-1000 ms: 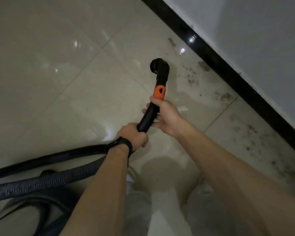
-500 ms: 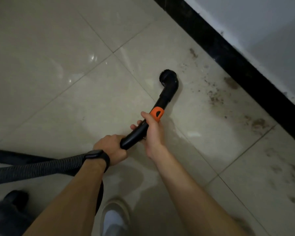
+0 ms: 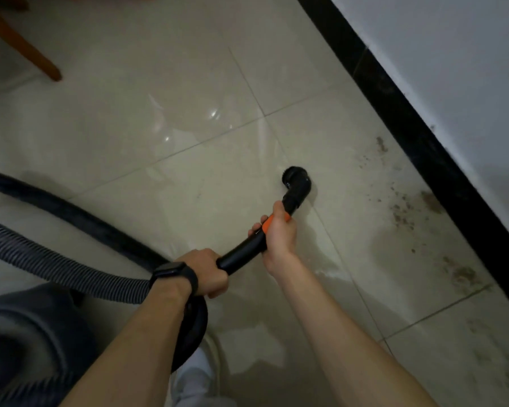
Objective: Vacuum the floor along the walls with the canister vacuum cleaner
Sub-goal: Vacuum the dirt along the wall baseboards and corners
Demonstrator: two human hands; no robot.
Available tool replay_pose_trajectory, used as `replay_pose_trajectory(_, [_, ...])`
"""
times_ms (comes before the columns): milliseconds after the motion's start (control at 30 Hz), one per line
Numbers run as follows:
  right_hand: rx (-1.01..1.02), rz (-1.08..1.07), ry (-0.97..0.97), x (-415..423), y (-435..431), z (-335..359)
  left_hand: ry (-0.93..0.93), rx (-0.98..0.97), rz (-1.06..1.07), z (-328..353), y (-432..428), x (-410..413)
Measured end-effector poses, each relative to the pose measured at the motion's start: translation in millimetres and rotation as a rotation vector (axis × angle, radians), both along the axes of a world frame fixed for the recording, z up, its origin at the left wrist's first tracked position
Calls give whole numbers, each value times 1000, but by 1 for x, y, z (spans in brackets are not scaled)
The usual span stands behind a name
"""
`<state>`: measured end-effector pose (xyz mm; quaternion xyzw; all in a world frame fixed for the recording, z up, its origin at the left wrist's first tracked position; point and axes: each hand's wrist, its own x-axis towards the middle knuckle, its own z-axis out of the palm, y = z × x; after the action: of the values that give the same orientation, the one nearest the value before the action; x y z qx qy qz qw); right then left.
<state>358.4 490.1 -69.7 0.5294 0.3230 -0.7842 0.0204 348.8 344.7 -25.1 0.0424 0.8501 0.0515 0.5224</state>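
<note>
I hold a black vacuum wand [image 3: 241,251] with an orange band in both hands. My left hand [image 3: 207,273], with a black watch on the wrist, grips its rear end where the ribbed grey hose [image 3: 56,267] joins. My right hand [image 3: 278,235] grips the wand at the orange band. The round black nozzle [image 3: 296,180] points down at the beige tiled floor [image 3: 188,118], left of brown dirt specks [image 3: 403,212] that lie beside the black baseboard [image 3: 417,139].
A white wall [image 3: 453,54] runs above the baseboard on the right. A thick black hose or cable [image 3: 71,210] curves across the floor at left. A wooden furniture leg [image 3: 27,51] stands at top left. My white shoe [image 3: 194,374] shows at the bottom.
The view has swung left and back from the wall; a furniture leg has come into sight. The nozzle now sits farther from the dirt. Both hands keep their grip.
</note>
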Motion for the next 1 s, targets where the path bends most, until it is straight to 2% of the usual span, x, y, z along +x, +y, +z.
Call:
replay_pose_trajectory(100, [83, 90, -10, -11, -17, 6, 17, 35, 102, 3, -16, 4])
replay_pose_trajectory(267, [220, 119, -62, -38, 19, 14, 343, 210, 86, 0, 7, 10])
replay_pose_trajectory(400, [259, 250, -71, -69, 46, 28, 469, 276, 140, 6, 36, 7])
replay_pose_trajectory(567, [321, 449, -43, -106, 33, 38, 460, 323, 360, 7, 38, -2])
replay_pose_trajectory(767, [309, 672, 7, -119, -16, 28, 456, 262, 582, 2, 11, 9])
replay_pose_trajectory(1000, [257, 856, -21, -65, -83, 6, 213, 126, 800, 11, -30, 59])
